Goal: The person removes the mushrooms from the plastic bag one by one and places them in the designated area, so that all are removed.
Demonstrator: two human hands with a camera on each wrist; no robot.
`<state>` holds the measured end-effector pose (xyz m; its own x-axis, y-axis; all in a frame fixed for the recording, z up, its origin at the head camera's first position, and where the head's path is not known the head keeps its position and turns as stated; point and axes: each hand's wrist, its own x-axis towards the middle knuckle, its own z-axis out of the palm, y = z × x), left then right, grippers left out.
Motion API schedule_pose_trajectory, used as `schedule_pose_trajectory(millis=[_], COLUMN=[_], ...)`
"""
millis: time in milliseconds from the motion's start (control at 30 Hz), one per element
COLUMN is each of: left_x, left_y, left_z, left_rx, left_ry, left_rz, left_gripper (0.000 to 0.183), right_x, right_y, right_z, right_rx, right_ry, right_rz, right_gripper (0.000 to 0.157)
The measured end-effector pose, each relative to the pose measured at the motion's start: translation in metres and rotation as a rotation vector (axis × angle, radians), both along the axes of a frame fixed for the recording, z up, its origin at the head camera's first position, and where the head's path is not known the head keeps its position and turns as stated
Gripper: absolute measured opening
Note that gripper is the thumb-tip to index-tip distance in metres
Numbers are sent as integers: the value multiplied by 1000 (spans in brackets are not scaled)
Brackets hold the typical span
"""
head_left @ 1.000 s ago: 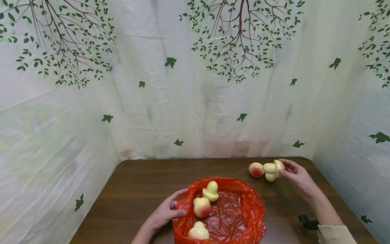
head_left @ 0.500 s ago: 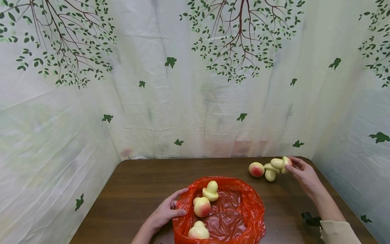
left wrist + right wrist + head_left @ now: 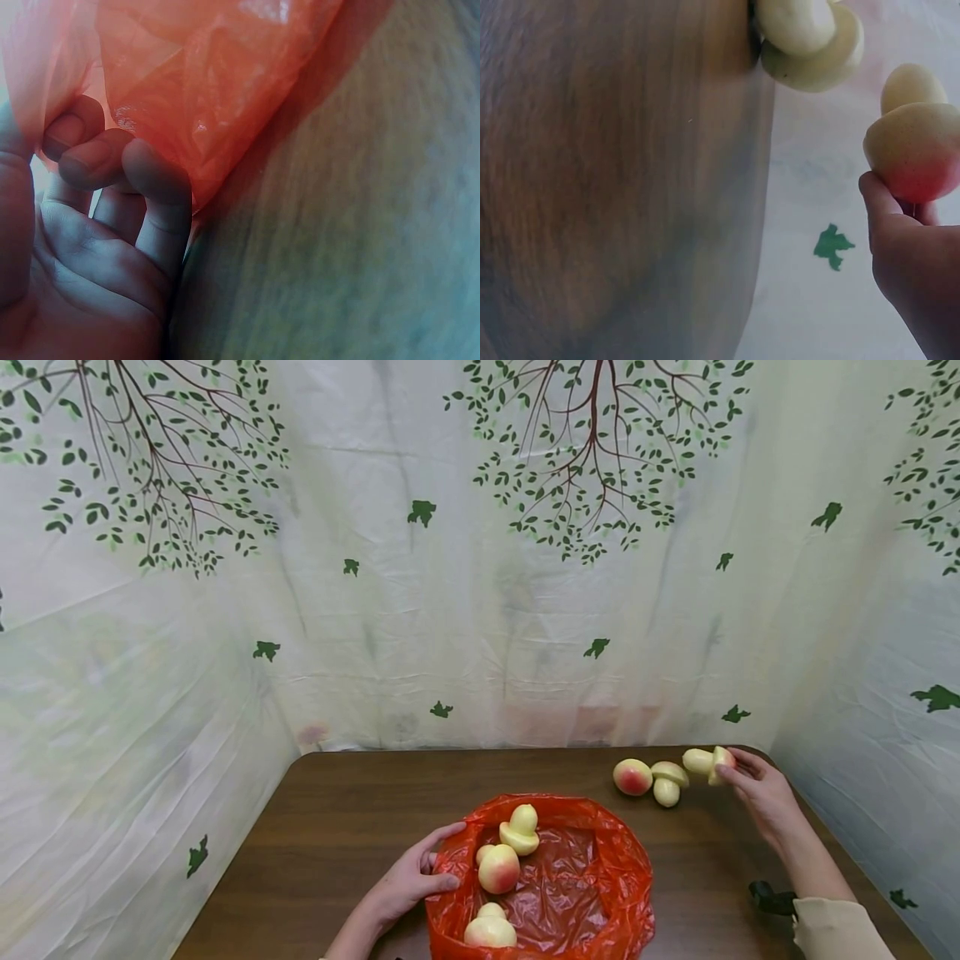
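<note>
Pinching mushroom point(image 3: 709, 763) crosswise in right hand point(image 3: 767, 795), stem point(image 3: 697, 761) leftward, near table's point(image 3: 352, 835) far edge. Gripping bag point(image 3: 634, 868) rim with left hand point(image 3: 408, 881).

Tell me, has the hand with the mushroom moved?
Yes: in the head view, the right hand has moved right, toward the far right corner of the table.

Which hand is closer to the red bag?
The left hand is nearer: it holds the red bag by its left edge. The right hand is apart, beyond it to the right, holding a mushroom-shaped piece.
</note>
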<state>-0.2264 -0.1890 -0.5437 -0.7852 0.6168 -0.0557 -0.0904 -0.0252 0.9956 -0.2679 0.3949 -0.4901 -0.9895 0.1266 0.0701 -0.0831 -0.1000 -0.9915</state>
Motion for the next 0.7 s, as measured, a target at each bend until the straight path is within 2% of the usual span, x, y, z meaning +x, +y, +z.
schedule_pose_trajectory(millis=[200,433,700], left_x=[0,1,0], left_y=[0,1,1], left_z=[1,1,1], left_rx=[-10,-20,-8], left_ry=[-7,0,5], left_rz=[3,9,7], left_gripper=[78,78,78], right_x=[-3,-8,-11], right_y=[4,8,9], right_z=[-6,-14,-19], right_rx=[6,1,108], right_ry=[-37,-88,-129], right_rz=[-14,-55,-89], right_gripper=[24,34,73])
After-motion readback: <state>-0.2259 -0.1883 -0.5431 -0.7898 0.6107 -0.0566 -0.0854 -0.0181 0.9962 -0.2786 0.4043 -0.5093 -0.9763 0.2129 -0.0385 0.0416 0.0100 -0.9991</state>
